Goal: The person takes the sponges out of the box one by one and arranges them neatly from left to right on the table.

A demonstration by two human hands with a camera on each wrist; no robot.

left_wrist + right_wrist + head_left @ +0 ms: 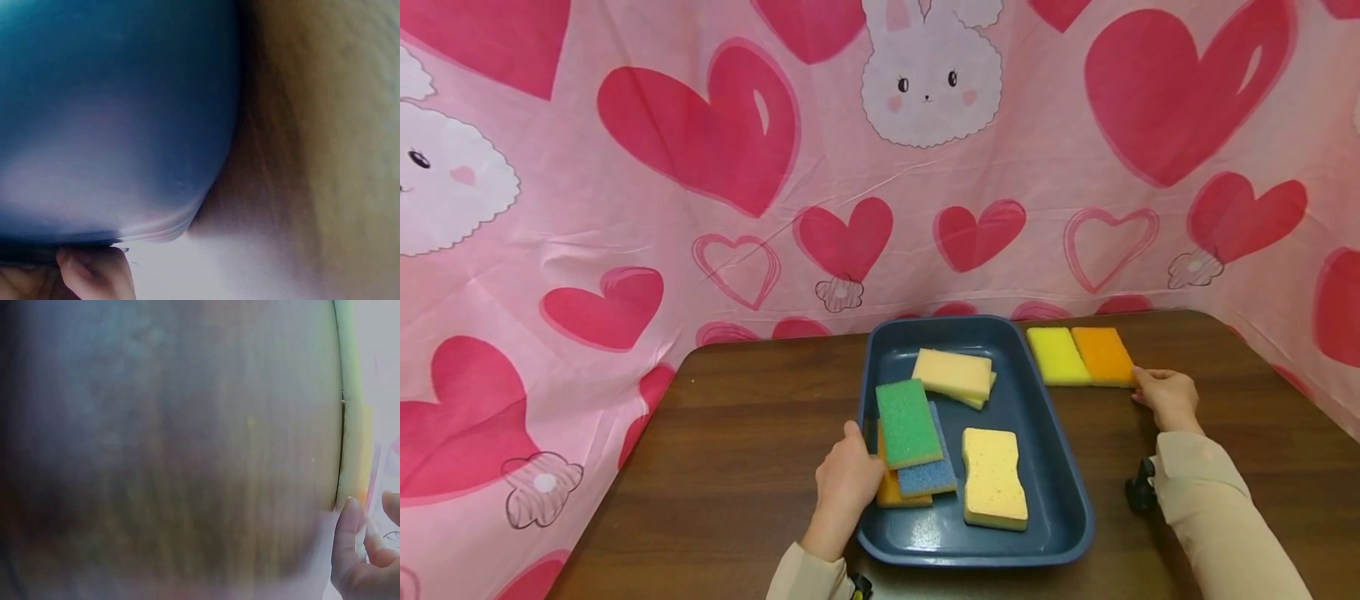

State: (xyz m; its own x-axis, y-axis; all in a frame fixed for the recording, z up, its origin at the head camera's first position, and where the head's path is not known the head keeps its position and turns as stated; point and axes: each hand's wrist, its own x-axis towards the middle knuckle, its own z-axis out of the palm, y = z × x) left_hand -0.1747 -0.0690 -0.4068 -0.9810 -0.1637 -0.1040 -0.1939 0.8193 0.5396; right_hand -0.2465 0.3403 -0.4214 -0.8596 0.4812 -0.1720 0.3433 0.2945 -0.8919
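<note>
My left hand (847, 473) holds the left rim of a blue rectangular tray (1066, 467); the left wrist view shows its fingers (100, 275) against the tray's edge. Close inside, a green sponge (908, 422) lies over a blue sponge (934, 477) and a partly covered orange one (906, 502). My right hand (1168, 396) is at the near right corner of an orange sponge (1102, 354) flat on the table, fingertips touching its side. A bright yellow sponge (1060, 357) lies against it on the left. In the right wrist view, fingers (349, 534) meet the sponge's end.
Also in the tray are a notched pale yellow sponge (994, 479) and a light sponge (953, 372) stacked on another. The brown wooden table (760, 433) extends on both sides. A pink heart-and-rabbit cloth (865, 175) hangs behind the table's far edge.
</note>
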